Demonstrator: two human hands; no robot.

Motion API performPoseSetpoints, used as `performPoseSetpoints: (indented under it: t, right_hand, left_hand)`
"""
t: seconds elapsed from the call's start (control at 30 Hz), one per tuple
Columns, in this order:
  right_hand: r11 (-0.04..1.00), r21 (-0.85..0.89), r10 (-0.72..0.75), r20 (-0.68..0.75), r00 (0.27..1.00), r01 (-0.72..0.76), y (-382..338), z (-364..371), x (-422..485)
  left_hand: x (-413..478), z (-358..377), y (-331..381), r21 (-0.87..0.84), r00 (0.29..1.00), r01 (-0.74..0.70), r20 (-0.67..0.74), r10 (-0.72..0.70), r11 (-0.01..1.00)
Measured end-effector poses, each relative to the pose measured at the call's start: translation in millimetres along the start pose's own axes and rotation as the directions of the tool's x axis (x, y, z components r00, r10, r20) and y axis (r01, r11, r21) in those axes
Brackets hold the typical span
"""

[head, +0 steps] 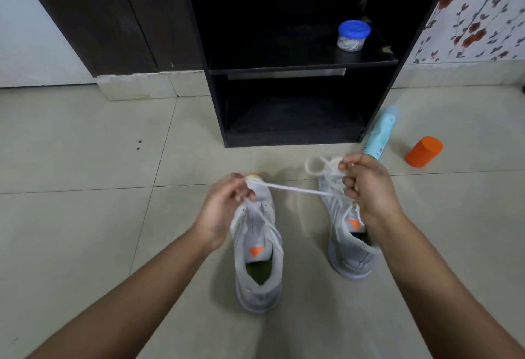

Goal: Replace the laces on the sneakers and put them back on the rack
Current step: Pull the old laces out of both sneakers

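Two grey sneakers with orange tongue marks stand on the tiled floor, toes pointing at the black rack (377, 103). The left sneaker (260, 273) lies under my left hand (224, 208), which pinches one end of a white lace (295, 189) above its toe. The lace runs taut to my right hand (366, 188), whose curled fingers grip the other end over the right sneaker (349, 253). A loose lace loop (315, 167) lies at the right sneaker's toe.
A blue-lidded jar (353, 35) sits on the rack's middle shelf. A light-blue spray can (379, 134) lies on the floor by the rack's right side, with an orange cylinder (424, 151) further right. A dark wooden door (113, 18) stands at left.
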State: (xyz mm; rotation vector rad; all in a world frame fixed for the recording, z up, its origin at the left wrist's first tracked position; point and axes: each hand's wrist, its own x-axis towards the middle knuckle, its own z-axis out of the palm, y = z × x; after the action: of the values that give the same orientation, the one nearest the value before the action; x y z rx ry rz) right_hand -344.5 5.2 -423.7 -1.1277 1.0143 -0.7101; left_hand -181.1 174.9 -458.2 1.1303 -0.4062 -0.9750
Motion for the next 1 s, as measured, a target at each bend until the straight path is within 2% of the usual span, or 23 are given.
performPoseSetpoints:
  t: [0.03,0.07,0.1,0.13,0.2,0.27,0.3,0.37,0.43,0.47,0.53,0.6,0.67,0.7,0.73,0.77,0.8,0.83,0.87,0.93,1.0]
  right_hand:
    - [0.969,-0.242,-0.063,-0.022,0.998,0.056,12.4,-6.2,3.5]
    - [0.884,-0.455,-0.113,0.022,0.993,0.111,24.9,-9.0,3.4]
    - [0.780,-0.603,-0.129,0.106,0.986,0.167,34.7,-7.9,0.0]
    - [0.693,-0.679,-0.135,0.206,0.969,0.240,42.1,-3.5,-5.4]
    - [0.625,-0.658,-0.175,0.406,0.897,0.420,48.8,11.7,-16.2]
    - [0.614,-0.549,-0.236,0.558,0.796,0.567,42.5,29.9,-26.0]
    - [0.645,-0.482,-0.249,0.600,0.760,0.592,37.3,37.0,-28.4]
    - [0.759,-0.387,-0.209,0.616,0.759,0.523,26.8,46.0,-29.6]
    - [0.806,-0.380,-0.159,0.600,0.784,0.453,23.1,48.7,-27.9]
    - [0.788,-0.409,-0.159,0.587,0.794,0.460,24.0,48.0,-26.8]
    - [0.782,-0.428,-0.173,0.549,0.818,0.453,28.4,44.9,-25.7]
    - [0.849,-0.372,-0.165,0.488,0.857,0.375,37.8,37.9,-23.3]
    - [0.849,-0.422,-0.115,0.438,0.891,0.317,56.0,31.3,-19.3]
    - [0.815,-0.495,-0.064,0.438,0.897,0.300,67.4,28.7,-18.3]
    - [0.776,-0.565,0.007,0.450,0.893,0.279,79.0,27.2,-19.3]
    - [0.725,-0.634,0.074,0.459,0.886,0.268,89.1,27.6,-22.6]
    - [0.673,-0.689,0.123,0.461,0.879,0.268,98.5,27.8,-25.6]
    - [0.620,-0.736,0.164,0.459,0.873,0.271,105.4,29.3,-29.0]
    - [0.579,-0.769,0.192,0.454,0.870,0.273,109.4,30.3,-31.3]
    - [0.546,-0.803,0.258,0.433,0.864,0.239,112.1,33.2,-33.6]
    - [0.527,-0.824,0.310,0.416,0.855,0.209,113.9,36.7,-35.5]
  left_hand:
    - [3.2,-8.3,4.3,-0.155,0.998,0.015,-0.057,-0.024,0.988]
    - [5.7,-14.0,6.6,-0.251,0.992,0.021,-0.114,-0.051,0.968]
    - [8.0,-17.6,6.4,-0.288,0.985,0.032,-0.155,-0.080,0.957]
    - [8.9,-16.7,4.9,-0.276,0.982,0.050,-0.160,-0.097,0.960]
    - [5.0,-7.6,0.3,-0.131,0.991,0.072,-0.102,-0.086,0.989]
    - [-2.1,-2.2,-8.6,0.139,0.997,0.011,0.073,-0.021,0.990]
    - [-4.3,-0.6,-12.1,0.268,0.984,-0.038,0.177,-0.010,0.963]
    - [-6.8,0.3,-18.1,0.422,0.952,-0.085,0.303,-0.052,0.903]
    - [-9.1,1.5,-18.4,0.465,0.946,-0.058,0.307,-0.099,0.884]
    - [-9.6,3.8,-16.3,0.456,0.954,-0.047,0.285,-0.095,0.889]
    - [-9.3,4.2,-12.8,0.429,0.986,-0.003,0.152,-0.069,0.903]
    - [-9.9,-4.4,-5.7,0.371,0.994,0.049,-0.107,-0.010,0.927]
    - [-13.0,-25.7,4.6,0.361,0.933,0.030,-0.344,0.103,0.932]
    - [-14.8,-41.1,8.8,0.468,0.899,0.014,-0.392,0.194,0.883]
    - [-16.8,-59.9,12.8,0.654,0.881,0.033,-0.376,0.287,0.756]
    - [-18.8,-82.2,14.6,0.847,0.882,0.104,-0.320,0.345,0.521]
    - [-20.4,-102.5,15.0,0.952,0.892,0.210,-0.280,0.354,0.223]
    - [-23.7,-122.5,14.1,0.949,0.893,0.317,-0.294,0.340,-0.011]
    - [-26.6,-141.4,11.0,0.908,0.889,0.392,-0.333,0.316,-0.147]
    - [-37.2,-172.1,1.2,0.828,0.861,0.495,-0.427,0.277,-0.264]
    - [-50.5,-196.7,-6.9,0.768,0.813,0.576,-0.506,0.287,-0.279]
